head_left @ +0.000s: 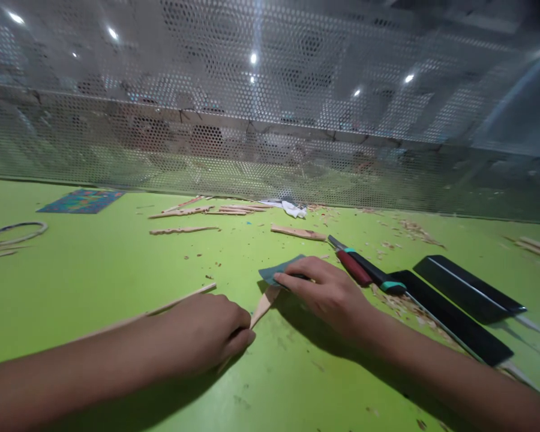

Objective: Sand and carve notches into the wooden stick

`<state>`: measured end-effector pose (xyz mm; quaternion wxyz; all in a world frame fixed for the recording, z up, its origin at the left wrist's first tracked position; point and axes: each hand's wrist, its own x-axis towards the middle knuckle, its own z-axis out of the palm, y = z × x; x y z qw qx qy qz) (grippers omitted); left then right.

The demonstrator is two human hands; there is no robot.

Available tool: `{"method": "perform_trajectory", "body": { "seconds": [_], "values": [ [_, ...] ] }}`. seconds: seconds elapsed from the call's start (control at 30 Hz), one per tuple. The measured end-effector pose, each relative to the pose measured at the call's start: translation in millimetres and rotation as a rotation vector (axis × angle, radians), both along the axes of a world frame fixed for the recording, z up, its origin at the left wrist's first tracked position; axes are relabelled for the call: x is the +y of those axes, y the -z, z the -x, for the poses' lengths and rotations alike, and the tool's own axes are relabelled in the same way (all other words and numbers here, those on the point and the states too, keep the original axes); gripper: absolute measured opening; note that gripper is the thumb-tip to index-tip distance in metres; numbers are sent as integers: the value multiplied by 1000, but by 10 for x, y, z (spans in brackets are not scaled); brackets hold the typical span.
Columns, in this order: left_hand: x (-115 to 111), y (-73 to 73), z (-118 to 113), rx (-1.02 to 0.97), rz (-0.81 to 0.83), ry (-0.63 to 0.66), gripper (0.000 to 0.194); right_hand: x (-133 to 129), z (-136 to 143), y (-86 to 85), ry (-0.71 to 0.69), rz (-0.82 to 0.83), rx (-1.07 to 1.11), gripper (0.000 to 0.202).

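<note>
My left hand (pixel 211 330) is closed around a thin pale wooden piece (pixel 264 306) low over the green table. Its wider far end angles up to the right, towards a dark grey-green sheet that looks like sandpaper (pixel 272 274). The sheet is pinched by my right hand (pixel 319 288) and lies over the tip of the wooden piece. Part of the sheet is hidden under my fingers. Behind my left hand lies a long thin stick (pixel 180 301), partly covered by my left arm.
Beyond my hands lie carved wooden pieces (pixel 184 230), a flat wooden piece (pixel 298 232) and a white tissue (pixel 293 209). Tools with red and black handles (pixel 353 267), wood shavings and black flat objects (pixel 468 288) are on the right. A perforated screen (pixel 252 144) bounds the green table (pixel 94 264).
</note>
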<state>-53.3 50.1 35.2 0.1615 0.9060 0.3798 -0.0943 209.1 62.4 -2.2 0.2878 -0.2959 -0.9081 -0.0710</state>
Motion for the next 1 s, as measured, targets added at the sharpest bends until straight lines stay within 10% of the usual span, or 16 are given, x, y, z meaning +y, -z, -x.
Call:
{"method": "perform_trajectory", "body": {
  "seconds": [1.0],
  "values": [
    [6, 105, 33, -116, 25, -27, 32, -84, 295, 155, -108, 195, -14, 16]
  ]
}}
